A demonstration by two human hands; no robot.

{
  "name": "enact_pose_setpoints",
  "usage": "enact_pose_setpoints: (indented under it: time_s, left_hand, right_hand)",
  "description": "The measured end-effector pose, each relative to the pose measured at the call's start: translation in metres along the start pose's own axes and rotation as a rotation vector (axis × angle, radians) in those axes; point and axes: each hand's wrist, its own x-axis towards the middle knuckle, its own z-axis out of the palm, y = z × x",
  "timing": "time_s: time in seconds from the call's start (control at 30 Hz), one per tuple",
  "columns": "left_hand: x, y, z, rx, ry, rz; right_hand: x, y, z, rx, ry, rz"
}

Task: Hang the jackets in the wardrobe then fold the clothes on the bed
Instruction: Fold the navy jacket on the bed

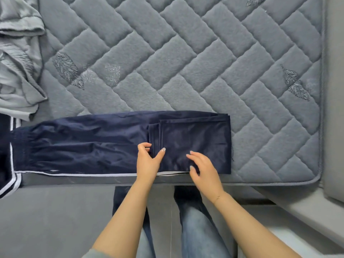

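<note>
A grey floor [46, 220] lies below the bed's near edge, with a grey padded ledge [316, 211] at right.

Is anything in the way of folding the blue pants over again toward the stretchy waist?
Nothing visible. The left hand pinches the folded edge of the navy pants, the right hand rests on the fold, and the stretch toward the waistband lies bare.

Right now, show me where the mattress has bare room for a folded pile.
Free: the quilted mattress beyond the navy trousers, and its right corner past their folded end. Crowded: the left edge, under the grey clothes.
</note>
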Motion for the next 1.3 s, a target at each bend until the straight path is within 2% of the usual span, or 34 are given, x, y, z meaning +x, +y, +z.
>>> enact_pose_setpoints:
  time_s: [0.1, 0.2, 0.33, 0.47, 0.6, 0.7, 0.8, 0.97, 1.1, 1.23, 1.27, 1.3]
  left_hand:
    - [-0.001, -0.002, 0.018, 0.205, 0.050, 0.038]
    - [0.001, 0.003, 0.029, 0.239, 0.118, 0.028]
    - [0.008, 0.005, 0.014, -0.062, 0.060, -0.024]
    - [-0.003, -0.006, -0.030, -0.265, 0.000, -0.096]
    - [-0.012, -0.004, -0.081, -0.272, 0.027, 0.045]
    - [-0.005, 0.004, -0.134, -0.253, 0.080, 0.191]
    - [0.004, 0.005, -0.194, -0.246, 0.075, 0.254]
    - [0.029, -0.022, -0.293, -0.153, 0.122, 0.349]
    - [0.058, -0.066, -0.352, 0.005, 0.171, 0.292]
    - [0.080, -0.106, -0.351, 0.253, 0.106, 0.196]
    - [0.080, -0.108, -0.343, 0.309, 0.143, 0.185]
    - [0.079, -0.107, -0.333, 0.391, 0.248, 0.170]
  right_hand:
    - [0.004, 0.018, -0.015, -0.066, 0.038, 0.062]
    - [0.009, 0.031, -0.025, -0.098, 0.045, 0.099]
    - [0.015, 0.030, -0.027, -0.188, 0.104, 0.059]
    - [0.025, 0.017, -0.019, -0.318, 0.037, 0.035]
    - [0.039, -0.004, 0.000, -0.442, -0.055, 0.068]
    - [0.047, -0.028, 0.019, -0.506, -0.082, 0.022]
    - [0.055, -0.059, 0.044, -0.565, -0.113, -0.022]
    - [0.067, -0.110, 0.102, -0.651, -0.217, -0.057]
    - [0.073, -0.145, 0.146, -0.653, -0.255, -0.090]
    - [0.077, -0.165, 0.164, -0.674, -0.284, -0.031]
    - [0.078, -0.168, 0.163, -0.659, -0.296, -0.026]
    - [0.077, -0.170, 0.159, -0.614, -0.311, -0.027]
